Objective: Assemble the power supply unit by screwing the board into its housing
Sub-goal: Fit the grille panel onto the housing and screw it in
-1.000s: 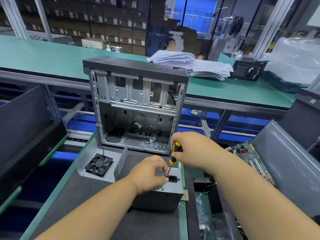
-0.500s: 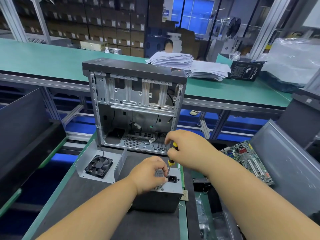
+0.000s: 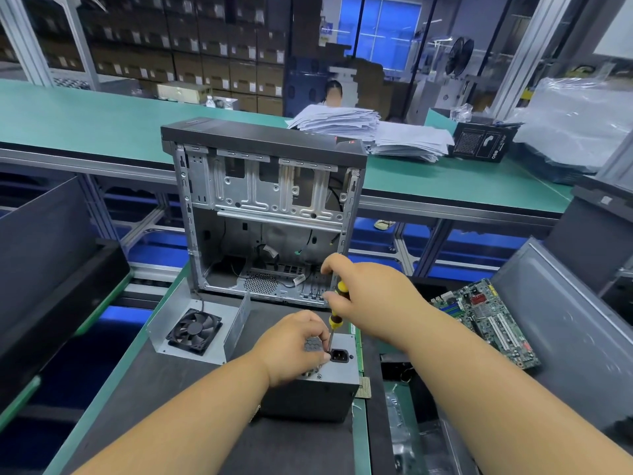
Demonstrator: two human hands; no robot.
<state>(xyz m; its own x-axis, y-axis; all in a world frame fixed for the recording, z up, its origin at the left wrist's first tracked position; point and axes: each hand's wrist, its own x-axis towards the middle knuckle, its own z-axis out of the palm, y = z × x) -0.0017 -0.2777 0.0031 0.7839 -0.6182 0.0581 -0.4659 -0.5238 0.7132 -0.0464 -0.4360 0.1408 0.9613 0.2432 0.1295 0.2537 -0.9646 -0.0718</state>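
The grey power supply housing (image 3: 337,375) stands on the dark mat with its socket face up. My left hand (image 3: 294,344) rests on that face, fingers curled, pinching low on the screwdriver shaft beside the black socket. My right hand (image 3: 370,299) grips the yellow-and-black screwdriver (image 3: 337,315) by its handle, held nearly upright with the tip down on the housing top. The screw itself is hidden under my fingers. A separate metal cover with a black fan (image 3: 195,332) lies to the left of the housing.
An open computer case (image 3: 267,214) stands just behind the housing. A green circuit board (image 3: 489,320) leans against a grey panel at the right. Paper stacks (image 3: 370,132) and a black box lie on the green bench behind. Dark panels stand at the left.
My right hand has shifted a little up and away on the screwdriver handle, its fingers re-gripping as it turns. My left hand and the housing have stayed in place.
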